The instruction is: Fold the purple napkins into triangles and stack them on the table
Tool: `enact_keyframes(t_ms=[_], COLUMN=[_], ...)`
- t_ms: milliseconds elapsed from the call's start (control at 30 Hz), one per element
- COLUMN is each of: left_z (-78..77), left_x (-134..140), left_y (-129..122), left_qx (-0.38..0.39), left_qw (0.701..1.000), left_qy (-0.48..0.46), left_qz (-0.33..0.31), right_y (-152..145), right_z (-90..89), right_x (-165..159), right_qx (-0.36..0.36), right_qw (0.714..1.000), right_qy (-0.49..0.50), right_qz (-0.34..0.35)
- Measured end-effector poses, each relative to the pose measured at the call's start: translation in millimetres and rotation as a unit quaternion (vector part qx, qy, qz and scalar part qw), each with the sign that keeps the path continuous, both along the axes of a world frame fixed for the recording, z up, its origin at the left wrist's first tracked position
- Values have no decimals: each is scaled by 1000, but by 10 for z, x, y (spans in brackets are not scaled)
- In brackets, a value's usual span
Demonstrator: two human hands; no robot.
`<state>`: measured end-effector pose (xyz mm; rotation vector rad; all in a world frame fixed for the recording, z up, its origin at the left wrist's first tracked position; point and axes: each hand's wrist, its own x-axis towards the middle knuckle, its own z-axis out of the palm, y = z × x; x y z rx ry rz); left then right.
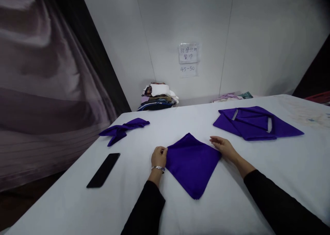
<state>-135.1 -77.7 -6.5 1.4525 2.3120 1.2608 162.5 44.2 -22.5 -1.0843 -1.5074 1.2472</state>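
A purple cloth napkin (193, 166) lies folded in a diamond on the white-covered table, one corner pointing towards me. My left hand (159, 156), with a bracelet at the wrist, has its fingers curled and pinches the napkin's left corner. At the right corner is my right hand (224, 148), its fingers stretched out and slightly apart, with the thumb side hidden against the cloth edge. Farther left lies a purple napkin twisted into a narrow shape (126, 127). To the right rests a stack of folded purple napkins (254, 123) with white tags showing.
A black phone-like slab (103, 170) lies on the table (123, 211) at the left. Against the wall are a pile of folded clothes (158, 97) and some lilac and green cloth (230, 97). Paper signs (189, 59) hang above. A pinkish curtain (43, 90) hangs at the left.
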Motion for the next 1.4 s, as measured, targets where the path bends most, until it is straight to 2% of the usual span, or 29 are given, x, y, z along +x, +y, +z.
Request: enact_keyframes(t_ms=[67, 133, 267, 333, 467, 533, 567, 633, 733, 800, 833, 900, 1033, 1100, 1200, 1400], left_z=[8, 43, 144, 182, 204, 202, 204, 208, 186, 136, 103, 39, 31, 127, 402, 1224], left_x=[-7, 60, 399, 642, 1040, 1074, 1035, 855, 464, 241, 161, 66, -13, -82, -238, -473], left_y=[-37, -70, -87, -99, -147, -149, -140, -105, -45, -23, -19, -18, -15, -33, -163, -762], left_qx=[4, 12, 21, 26, 46, 42, 42, 53, 48, -5, -32, -63, -51, -39, -10, 60], left_qw=[1000, 1000, 992, 982, 932, 918, 919, 940, 990, 997, 996, 996, 997, 995, 985, 944], left_qy=[-6, -23, -98, -134, -218, -232, -235, -210, -43, 60, 74, 51, -35, -82, -159, -296], left_qz=[1, -3, -73, -127, -286, -319, -314, -264, -128, -55, -36, -20, -37, -48, -72, -135], right_y=[-72, -216, -629, -811, -984, -980, -964, -921, -857, -818, -797, -745, -622, -581, -581, -616], right_z=[2, 55, 223, 288, 314, 287, 272, 253, 287, 360, 408, 519, 781, 923, 1128, 1432], right_x=[-42, -122, -393, -525, -661, -669, -662, -632, -558, -487, -444, -339, -45, 142, 438, 856], right_qx=[62, 75, -27, -89, -171, -189, -194, -199, -200, -193, -186, -167, -128, -107, -91, -120], right_qw=[997, 997, 984, 969, 957, 953, 951, 948, 950, 954, 956, 959, 972, 981, 988, 987], right_qy=[-33, -21, 66, 99, 158, 183, 191, 198, 184, 161, 149, 127, 87, 65, 52, 103], right_qz=[-23, 11, 165, 207, 171, 149, 147, 151, 155, 164, 173, 190, 174, 148, 115, 22])
